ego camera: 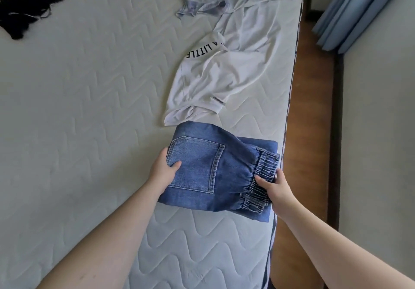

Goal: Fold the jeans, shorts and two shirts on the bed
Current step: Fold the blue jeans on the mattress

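The folded blue denim jeans (215, 172) are gripped at both ends: left hand (162, 172) at the pocket edge, right hand (277, 187) pinching the elastic cuffs. The bundle should be squared and pressed flat on the quilted white bed (78, 109).

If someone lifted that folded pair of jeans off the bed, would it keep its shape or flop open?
The jeans would probably sag at the ends, since denim bends. The thick stacked layers should hold roughly together. Both the left hand and right hand grip opposite sides, which suggests it needs support.
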Demonstrator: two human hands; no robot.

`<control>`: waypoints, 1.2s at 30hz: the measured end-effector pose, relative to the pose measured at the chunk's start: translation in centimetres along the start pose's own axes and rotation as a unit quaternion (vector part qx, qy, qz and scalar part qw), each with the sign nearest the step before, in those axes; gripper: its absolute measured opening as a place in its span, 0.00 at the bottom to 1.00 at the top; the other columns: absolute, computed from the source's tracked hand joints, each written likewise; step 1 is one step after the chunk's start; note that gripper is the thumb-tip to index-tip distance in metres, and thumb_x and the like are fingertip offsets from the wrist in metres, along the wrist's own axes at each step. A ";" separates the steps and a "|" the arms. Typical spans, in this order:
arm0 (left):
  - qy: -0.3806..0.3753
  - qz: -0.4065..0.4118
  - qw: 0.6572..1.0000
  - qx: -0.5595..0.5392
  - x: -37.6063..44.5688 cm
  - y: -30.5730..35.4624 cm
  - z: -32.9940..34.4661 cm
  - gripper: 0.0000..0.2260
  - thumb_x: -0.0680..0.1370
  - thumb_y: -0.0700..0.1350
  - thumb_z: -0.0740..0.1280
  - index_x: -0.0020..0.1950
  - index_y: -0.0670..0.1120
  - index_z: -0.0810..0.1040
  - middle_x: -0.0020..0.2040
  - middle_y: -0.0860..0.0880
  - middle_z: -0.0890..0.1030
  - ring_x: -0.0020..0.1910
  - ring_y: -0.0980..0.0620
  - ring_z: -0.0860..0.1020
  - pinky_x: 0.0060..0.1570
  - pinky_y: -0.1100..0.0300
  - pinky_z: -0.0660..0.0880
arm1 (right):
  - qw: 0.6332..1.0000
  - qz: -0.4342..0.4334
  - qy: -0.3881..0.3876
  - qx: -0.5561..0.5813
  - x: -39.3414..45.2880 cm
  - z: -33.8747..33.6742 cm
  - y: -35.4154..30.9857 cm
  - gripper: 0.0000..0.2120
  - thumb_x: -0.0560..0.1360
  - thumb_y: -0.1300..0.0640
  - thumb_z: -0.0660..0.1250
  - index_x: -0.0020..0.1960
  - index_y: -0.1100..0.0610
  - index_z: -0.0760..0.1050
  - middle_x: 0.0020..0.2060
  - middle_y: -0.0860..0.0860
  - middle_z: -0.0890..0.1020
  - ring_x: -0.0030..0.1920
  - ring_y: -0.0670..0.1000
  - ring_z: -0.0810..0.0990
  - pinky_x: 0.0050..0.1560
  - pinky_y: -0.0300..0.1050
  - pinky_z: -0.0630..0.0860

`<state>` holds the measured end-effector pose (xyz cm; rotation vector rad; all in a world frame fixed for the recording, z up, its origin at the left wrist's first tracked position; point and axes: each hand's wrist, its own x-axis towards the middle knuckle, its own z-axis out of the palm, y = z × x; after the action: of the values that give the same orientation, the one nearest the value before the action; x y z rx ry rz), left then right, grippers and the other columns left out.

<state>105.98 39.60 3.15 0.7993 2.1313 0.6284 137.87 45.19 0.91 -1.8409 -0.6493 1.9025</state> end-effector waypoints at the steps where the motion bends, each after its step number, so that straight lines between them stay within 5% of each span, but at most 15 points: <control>1: -0.006 -0.008 1.000 0.003 1.0 -0.6 0.5 0.16 0.76 0.42 0.71 0.63 0.50 0.73 0.53 0.52 0.81 0.51 0.50 0.79 0.54 0.55 0.75 | 1.000 0.009 0.007 -0.006 1.0 0.4 0.4 0.20 0.73 0.63 0.73 0.60 0.51 0.70 0.51 0.54 0.84 0.48 0.56 0.85 0.51 0.57 0.82; 6: -0.029 -0.066 0.997 0.018 5.1 -4.3 3.4 0.13 0.77 0.42 0.71 0.56 0.51 0.70 0.53 0.50 0.79 0.51 0.47 0.77 0.50 0.59 0.69 | 0.996 0.043 0.076 -0.010 5.5 1.4 2.4 0.16 0.77 0.66 0.69 0.61 0.57 0.70 0.54 0.58 0.81 0.52 0.61 0.82 0.55 0.62 0.79; 15: -0.064 -0.110 0.992 0.023 8.6 -6.8 5.0 0.20 0.75 0.44 0.73 0.63 0.47 0.70 0.55 0.48 0.78 0.53 0.46 0.76 0.56 0.55 0.73 | 0.993 0.043 0.097 -0.043 7.9 1.7 3.9 0.12 0.77 0.62 0.68 0.49 0.47 0.70 0.51 0.54 0.82 0.52 0.60 0.82 0.54 0.65 0.79; 21: -0.065 -0.100 0.993 0.004 9.0 -7.1 5.1 0.21 0.74 0.42 0.75 0.64 0.46 0.72 0.56 0.48 0.80 0.55 0.47 0.78 0.59 0.55 0.73 | 0.994 0.050 0.092 -0.025 7.7 1.8 3.8 0.11 0.78 0.62 0.68 0.54 0.49 0.70 0.51 0.55 0.82 0.50 0.60 0.83 0.49 0.66 0.81; 25: -0.057 -0.083 0.995 -0.028 8.0 -6.4 4.8 0.21 0.73 0.42 0.76 0.63 0.44 0.73 0.56 0.46 0.81 0.56 0.44 0.79 0.58 0.53 0.74 | 0.994 0.041 0.092 -0.040 7.0 2.1 3.1 0.13 0.78 0.61 0.68 0.59 0.51 0.69 0.53 0.54 0.81 0.51 0.59 0.82 0.53 0.64 0.80; 27: -0.007 -0.048 0.997 0.056 6.1 -5.9 4.9 0.23 0.74 0.45 0.74 0.65 0.43 0.70 0.59 0.42 0.78 0.58 0.40 0.77 0.57 0.50 0.74 | 0.986 0.022 0.119 -0.110 6.0 2.4 2.7 0.16 0.78 0.59 0.68 0.62 0.52 0.67 0.58 0.55 0.79 0.55 0.58 0.79 0.59 0.60 0.77; 31: 0.198 0.195 0.910 0.306 1.7 -5.5 5.8 0.28 0.80 0.48 0.65 0.77 0.43 0.62 0.73 0.39 0.68 0.71 0.38 0.68 0.66 0.43 0.67 | 0.885 -0.158 0.286 -0.331 3.2 4.2 3.2 0.34 0.76 0.55 0.68 0.77 0.53 0.56 0.74 0.56 0.62 0.71 0.59 0.66 0.71 0.58 0.59; 33: 0.169 0.318 0.862 0.356 1.5 -5.4 6.7 0.26 0.82 0.52 0.57 0.79 0.44 0.59 0.78 0.42 0.62 0.76 0.43 0.62 0.72 0.46 0.60 | 0.816 -0.322 0.264 -0.401 2.4 6.0 3.9 0.33 0.76 0.55 0.65 0.78 0.55 0.56 0.76 0.54 0.60 0.75 0.56 0.60 0.73 0.56 0.54; 36: 0.082 0.336 0.833 0.432 3.0 -5.1 8.2 0.27 0.83 0.56 0.49 0.80 0.46 0.57 0.80 0.45 0.55 0.79 0.46 0.55 0.76 0.45 0.54 | 0.709 -0.434 0.183 -0.526 3.9 8.9 3.4 0.30 0.79 0.53 0.61 0.79 0.56 0.57 0.78 0.53 0.59 0.78 0.54 0.55 0.76 0.55 0.47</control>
<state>109.21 39.72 -6.46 2.1108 2.2439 -0.0058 128.90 44.35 -4.13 -1.7366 -2.2369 0.4372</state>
